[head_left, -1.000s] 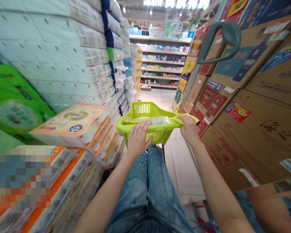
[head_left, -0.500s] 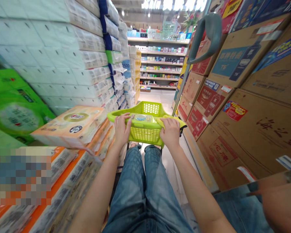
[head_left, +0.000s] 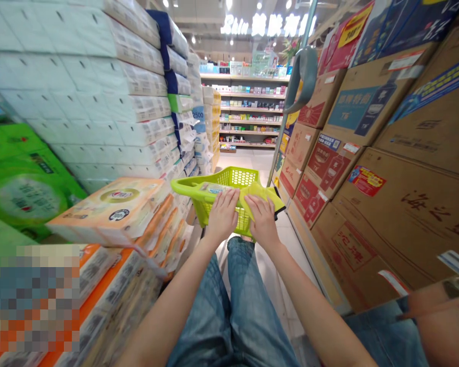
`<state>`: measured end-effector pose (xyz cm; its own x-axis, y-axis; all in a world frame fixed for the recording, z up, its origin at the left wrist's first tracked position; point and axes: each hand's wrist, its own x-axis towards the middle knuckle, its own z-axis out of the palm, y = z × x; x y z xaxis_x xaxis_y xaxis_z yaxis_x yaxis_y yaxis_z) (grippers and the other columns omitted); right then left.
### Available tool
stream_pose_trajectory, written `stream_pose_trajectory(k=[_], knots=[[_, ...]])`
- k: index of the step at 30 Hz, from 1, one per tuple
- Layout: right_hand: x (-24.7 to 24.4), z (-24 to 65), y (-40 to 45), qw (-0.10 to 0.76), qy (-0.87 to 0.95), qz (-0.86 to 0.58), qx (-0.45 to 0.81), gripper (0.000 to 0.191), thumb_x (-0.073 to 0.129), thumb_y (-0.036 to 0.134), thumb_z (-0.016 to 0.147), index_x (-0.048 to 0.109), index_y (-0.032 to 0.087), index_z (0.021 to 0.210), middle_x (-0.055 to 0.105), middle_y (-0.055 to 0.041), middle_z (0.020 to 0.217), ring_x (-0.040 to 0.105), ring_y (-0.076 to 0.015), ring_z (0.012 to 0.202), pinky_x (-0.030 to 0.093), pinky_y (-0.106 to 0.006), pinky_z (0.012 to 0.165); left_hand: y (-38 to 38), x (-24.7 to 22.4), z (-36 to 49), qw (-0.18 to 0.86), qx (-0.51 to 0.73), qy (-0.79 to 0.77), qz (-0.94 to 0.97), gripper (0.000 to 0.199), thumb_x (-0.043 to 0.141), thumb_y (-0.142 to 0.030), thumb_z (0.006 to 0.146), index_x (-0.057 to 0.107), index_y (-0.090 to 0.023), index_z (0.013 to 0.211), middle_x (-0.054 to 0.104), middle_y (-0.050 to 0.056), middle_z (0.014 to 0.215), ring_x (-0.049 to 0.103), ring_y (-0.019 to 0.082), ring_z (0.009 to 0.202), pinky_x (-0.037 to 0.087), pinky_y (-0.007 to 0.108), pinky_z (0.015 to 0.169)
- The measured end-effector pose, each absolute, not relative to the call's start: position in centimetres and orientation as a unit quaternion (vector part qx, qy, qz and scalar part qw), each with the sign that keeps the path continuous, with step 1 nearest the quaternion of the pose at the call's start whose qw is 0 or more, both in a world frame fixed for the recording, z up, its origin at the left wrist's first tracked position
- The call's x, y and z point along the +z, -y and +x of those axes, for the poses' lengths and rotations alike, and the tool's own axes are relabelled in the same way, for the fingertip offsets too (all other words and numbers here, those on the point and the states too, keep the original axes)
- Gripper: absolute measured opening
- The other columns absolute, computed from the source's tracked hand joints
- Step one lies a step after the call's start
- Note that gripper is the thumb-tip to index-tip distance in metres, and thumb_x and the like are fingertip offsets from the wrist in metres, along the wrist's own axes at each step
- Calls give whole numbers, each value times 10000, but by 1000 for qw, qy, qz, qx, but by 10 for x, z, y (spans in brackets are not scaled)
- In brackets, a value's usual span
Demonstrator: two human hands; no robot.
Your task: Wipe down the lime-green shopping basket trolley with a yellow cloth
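Note:
A lime-green shopping cart (head_left: 243, 176) stands in front of me, its mesh basket facing up the aisle. My left hand (head_left: 222, 216) is closed over the middle of the cart's handle (head_left: 184, 188), beside a clear label panel on it. Close to its right, my right hand (head_left: 263, 219) grips a yellow cloth (head_left: 272, 195) with a dark edge, which lies over the right part of the handle. The fingertips of both hands point forward, and my palms hide part of the handle and the basket's near wall.
Stacked white tissue packs (head_left: 84, 97) rise on the left, with orange tissue packs (head_left: 110, 201) lower and nearer. Cardboard cartons (head_left: 367, 219) line the right. A metal pole with a grey loop (head_left: 306, 79) stands before them. Stocked shelves (head_left: 248, 109) cross the aisle's far end.
My left hand has slid right along the handle, nearer my right hand. The yellow cloth is spread further inward, and the cart now sits slightly skewed. My left leg has shifted back.

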<state>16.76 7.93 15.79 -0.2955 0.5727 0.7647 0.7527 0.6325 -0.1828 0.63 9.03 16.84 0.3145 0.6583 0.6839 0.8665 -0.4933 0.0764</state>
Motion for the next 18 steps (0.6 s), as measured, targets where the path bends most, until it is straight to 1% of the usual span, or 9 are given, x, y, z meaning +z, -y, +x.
stream_pose_trajectory(k=[2,3,6,8,10,12,14,16,18], knots=[[149,187,-84,448,797,-392,-99,715,376,13,772,428,216,1457,536,-82,1425,417,-234,1382,210,-538,1209,-90,165,4,158,-335,475,-798,624,417,-126,860,365,-125,1482,480,104,1490,368,225,1430,235,437,1221],[146,196,-89,465,787,-395,-88,739,363,3,763,414,215,1470,524,-82,1442,405,-229,1399,227,-540,1210,-90,164,2,161,-334,473,-799,638,424,-120,855,356,-126,1488,476,104,1494,366,227,1432,236,438,1222],[146,214,-104,511,735,-445,-21,806,357,-24,711,416,218,1477,536,-78,1440,437,-216,1392,342,-499,1182,-90,157,2,180,-333,483,-790,710,429,-84,830,281,-113,1524,437,116,1525,337,241,1451,248,445,1217],[148,214,-107,522,706,-478,17,839,363,-36,686,414,223,1482,547,-76,1436,463,-214,1378,386,-474,1164,-89,152,5,196,-335,493,-779,729,411,-78,843,218,-109,1545,407,126,1546,304,251,1469,265,453,1209],[147,202,-101,525,692,-495,15,853,359,-41,693,368,210,1509,495,-89,1486,419,-223,1413,363,-487,1180,-88,147,8,206,-339,501,-769,721,382,-80,870,169,-107,1558,386,135,1558,283,254,1479,275,459,1204],[143,183,-89,522,690,-501,-15,856,338,-44,723,290,196,1543,408,-100,1549,308,-233,1474,298,-529,1205,-87,144,10,208,-341,505,-765,708,356,-78,889,143,-105,1564,377,140,1563,278,256,1481,282,462,1201],[138,160,-77,507,700,-501,-47,849,327,-39,761,222,209,1566,358,-100,1577,218,-245,1506,239,-582,1211,-88,143,10,208,-338,507,-766,694,343,-78,900,142,-105,1564,374,140,1564,280,257,1480,289,462,1198],[134,138,-69,481,722,-494,-63,843,335,-29,788,187,236,1574,354,-94,1580,194,-255,1512,207,-613,1209,-89,144,8,208,-331,506,-769,679,341,-86,911,152,-106,1562,376,144,1563,279,254,1481,294,462,1196],[134,122,-66,460,742,-484,-67,837,341,-22,802,168,239,1578,344,-95,1584,197,-254,1511,193,-614,1212,-90,144,6,207,-327,506,-771,669,347,-99,918,158,-102,1560,377,154,1560,279,248,1482,297,463,1196]])
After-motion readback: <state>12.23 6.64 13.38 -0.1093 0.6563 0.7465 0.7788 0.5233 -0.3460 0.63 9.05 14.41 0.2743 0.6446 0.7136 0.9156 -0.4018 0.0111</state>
